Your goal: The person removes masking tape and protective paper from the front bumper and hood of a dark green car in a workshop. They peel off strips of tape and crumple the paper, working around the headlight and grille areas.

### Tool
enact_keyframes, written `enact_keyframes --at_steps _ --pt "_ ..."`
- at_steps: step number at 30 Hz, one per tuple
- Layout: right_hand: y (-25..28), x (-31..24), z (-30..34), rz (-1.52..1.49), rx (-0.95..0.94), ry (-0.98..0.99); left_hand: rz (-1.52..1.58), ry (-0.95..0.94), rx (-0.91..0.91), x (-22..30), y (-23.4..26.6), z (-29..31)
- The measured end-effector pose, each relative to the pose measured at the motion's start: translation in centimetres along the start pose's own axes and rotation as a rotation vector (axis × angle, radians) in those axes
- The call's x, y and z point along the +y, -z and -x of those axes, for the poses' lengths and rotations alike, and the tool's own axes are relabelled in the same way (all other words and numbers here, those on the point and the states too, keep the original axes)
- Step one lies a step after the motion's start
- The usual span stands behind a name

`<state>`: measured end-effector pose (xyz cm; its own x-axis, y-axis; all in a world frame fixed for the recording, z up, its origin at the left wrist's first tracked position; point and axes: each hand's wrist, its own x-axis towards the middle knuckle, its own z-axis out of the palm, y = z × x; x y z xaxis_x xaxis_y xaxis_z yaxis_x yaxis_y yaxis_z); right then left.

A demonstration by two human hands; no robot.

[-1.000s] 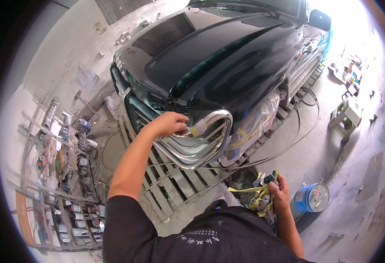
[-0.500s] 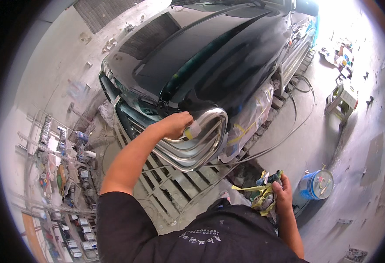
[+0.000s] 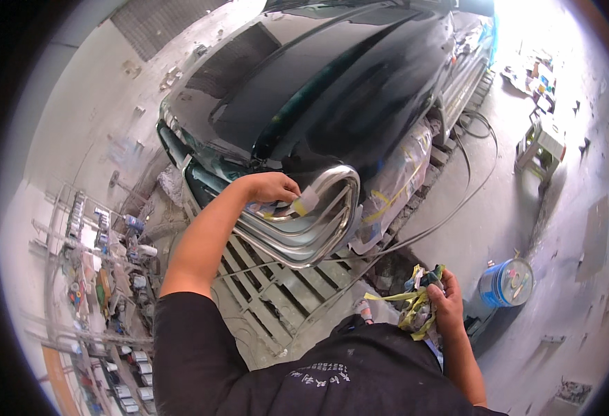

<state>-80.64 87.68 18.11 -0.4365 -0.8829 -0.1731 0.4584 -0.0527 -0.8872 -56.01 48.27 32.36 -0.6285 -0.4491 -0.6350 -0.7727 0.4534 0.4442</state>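
Note:
My left hand reaches over the front of a dark green car. Its fingertips pinch the edge of a whitish-yellow piece of masking tape that sits on the chrome bull bar. The thumb and part of the fingers are hard to see from above. On the right, my right hand is closed round a crumpled wad of used masking tape, with yellow strips and dark scraps in it. One loose yellow strip hangs out toward the left.
Plastic sheeting covers the car's wheel side. A hose loops across the floor beside a metal grate. A blue bucket and a stool stand at the right; a cluttered rack lines the left.
My left hand has shifted slightly left and up, with more of the tape on the bar now showing. My right hand still grips the wad, and the view has tilted slightly.

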Motion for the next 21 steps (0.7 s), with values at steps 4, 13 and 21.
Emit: enact_keyframes --at_steps 4,13,21 --pt "0.8 0.0 1.0 0.004 0.111 0.027 -0.158 -0.225 0.168 -2.3 -1.3 -2.2" --pt "3.5 0.6 2.0 -0.058 0.291 0.110 -0.023 -0.228 0.629 4.7 -1.7 1.3" --pt "3.7 0.0 0.9 -0.060 0.240 0.117 0.793 -0.035 0.833 3.8 -13.4 6.1"
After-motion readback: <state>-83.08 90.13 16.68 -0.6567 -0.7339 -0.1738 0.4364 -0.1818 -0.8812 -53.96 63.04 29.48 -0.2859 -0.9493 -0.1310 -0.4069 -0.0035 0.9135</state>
